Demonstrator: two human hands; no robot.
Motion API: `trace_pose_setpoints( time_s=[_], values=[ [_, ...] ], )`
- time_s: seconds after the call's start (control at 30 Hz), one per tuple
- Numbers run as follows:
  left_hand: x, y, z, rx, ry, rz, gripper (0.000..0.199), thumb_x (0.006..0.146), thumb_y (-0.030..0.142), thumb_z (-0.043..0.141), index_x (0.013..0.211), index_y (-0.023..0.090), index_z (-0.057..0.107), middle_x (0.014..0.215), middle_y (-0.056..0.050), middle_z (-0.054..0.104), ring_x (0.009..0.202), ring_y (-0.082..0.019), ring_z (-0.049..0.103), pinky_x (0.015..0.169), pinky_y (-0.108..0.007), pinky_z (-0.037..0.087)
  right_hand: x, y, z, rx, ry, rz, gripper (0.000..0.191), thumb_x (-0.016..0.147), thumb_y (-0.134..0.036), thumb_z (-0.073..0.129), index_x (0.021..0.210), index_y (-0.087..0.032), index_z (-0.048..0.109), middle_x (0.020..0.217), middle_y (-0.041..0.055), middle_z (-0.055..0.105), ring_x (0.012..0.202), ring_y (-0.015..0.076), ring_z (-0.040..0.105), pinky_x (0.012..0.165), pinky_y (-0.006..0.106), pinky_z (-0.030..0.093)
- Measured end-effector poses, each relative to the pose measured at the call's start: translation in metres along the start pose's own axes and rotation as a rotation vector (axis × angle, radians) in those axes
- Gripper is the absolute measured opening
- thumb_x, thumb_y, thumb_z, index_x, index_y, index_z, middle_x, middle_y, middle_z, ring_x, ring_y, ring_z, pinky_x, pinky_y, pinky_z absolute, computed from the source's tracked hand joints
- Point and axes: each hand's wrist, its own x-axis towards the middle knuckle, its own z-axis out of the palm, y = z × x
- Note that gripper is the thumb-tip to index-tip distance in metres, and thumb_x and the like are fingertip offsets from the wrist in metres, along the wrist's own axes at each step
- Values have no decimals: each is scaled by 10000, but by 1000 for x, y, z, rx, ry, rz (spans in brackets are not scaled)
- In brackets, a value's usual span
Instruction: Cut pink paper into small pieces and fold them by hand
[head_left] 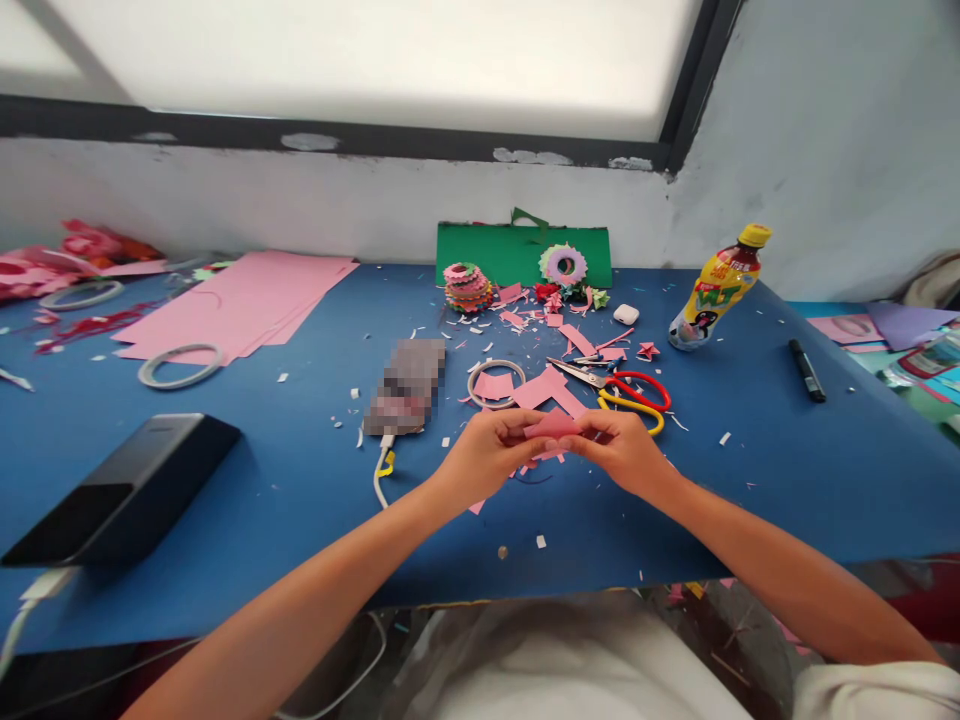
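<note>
Both hands meet above the blue table, pinching one small pink paper piece [553, 427] between them. My left hand [491, 450] grips its left side, and my right hand [619, 450] has its right side between thumb and fingers. Just beyond the hands lie pink paper scraps [551, 390] and a white tape ring [496, 384]. Scissors [634, 392] with red and yellow handles rest right behind my right hand, blades pointing left. A small pink paper star [648, 351] sits farther back.
Left of the hands are a cabled phone [409, 385], a black device [142, 490] and pink sheets [247, 300]. A bottle [716, 290] and black marker [806, 371] stand or lie right. Ruffled paper rings [466, 287] sit by a green board [517, 250].
</note>
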Motion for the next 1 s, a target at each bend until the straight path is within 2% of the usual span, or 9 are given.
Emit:
trace_pose_setpoints(
  time_s=[0.07, 0.17, 0.27, 0.37, 0.47, 0.6, 0.73, 0.87, 1.0],
  values=[
    [0, 3, -6, 48, 64, 45, 253, 727, 355, 668, 844, 130, 666, 709, -21, 640, 602, -115, 580, 550, -212, 500, 1, 1, -2, -46, 0, -1, 262, 755, -443, 642, 799, -186, 669, 720, -1, 648, 595, 105, 545, 553, 215, 418],
    [2, 7, -21, 85, 246, 120, 237, 730, 358, 669, 832, 146, 650, 701, -9, 625, 617, -116, 577, 557, -208, 507, 4, 6, -9, -146, 29, 9, 284, 774, -449, 620, 901, -197, 659, 791, 6, 661, 627, 109, 569, 581, 221, 441],
    [6, 8, -35, 76, 328, 157, 236, 768, 376, 628, 869, 163, 636, 780, -23, 648, 685, -133, 598, 614, -234, 528, 7, 12, -14, -313, 9, -38, 240, 802, -400, 599, 907, -190, 649, 830, 20, 660, 687, 127, 584, 635, 244, 451],
    [10, 5, -43, 116, 311, 142, 237, 774, 376, 618, 871, 160, 627, 798, -28, 648, 701, -134, 596, 637, -238, 513, 8, 16, -16, -461, -32, -89, 199, 818, -361, 583, 906, -195, 646, 882, 32, 658, 754, 148, 588, 689, 275, 451],
    [14, 3, -51, 154, 273, 136, 283, 741, 373, 652, 917, 152, 630, 829, -40, 657, 718, -141, 598, 637, -231, 482, 8, 18, -20, -526, -34, -65, 209, 824, -370, 572, 936, -208, 642, 930, 35, 656, 799, 163, 597, 708, 291, 458],
    [20, 1, -69, 164, 372, 185, 296, 739, 362, 645, 953, 159, 620, 868, -40, 668, 744, -146, 607, 645, -228, 465, 11, 26, -28, -596, -11, -51, 267, 820, -399, 576, 981, -193, 631, 1025, 68, 649, 944, 211, 596, 818, 341, 463],
    [37, -11, -84, 487, 341, 146, 303, 777, 340, 542, 994, 144, 623, 890, -50, 670, 756, -171, 614, 657, -261, 472, 16, 38, -25, -678, 19, -91, 412, 797, -464, 589, 1083, -169, 600, 1102, 98, 635, 1092, 261, 533, 924, 395, 427],
    [59, -25, -82, 743, 240, 88, 410, 742, 270, 534, 1127, 138, 590, 874, -64, 671, 800, -213, 622, 739, -330, 478, 21, 44, -16, -746, 49, -124, 450, 774, -446, 625, 1115, -154, 596, 1085, 110, 648, 1066, 268, 533, 930, 412, 424],
    [60, -21, -68, 830, 225, 142, 466, 701, 238, 591, 1158, 153, 562, 1166, -109, 587, 1114, -266, 510, 978, -406, 363, 24, 46, -14, -751, 63, -167, 352, 798, -372, 614, 1070, -149, 617, 1046, 119, 661, 1021, 258, 552, 938, 422, 407]
  ],
)
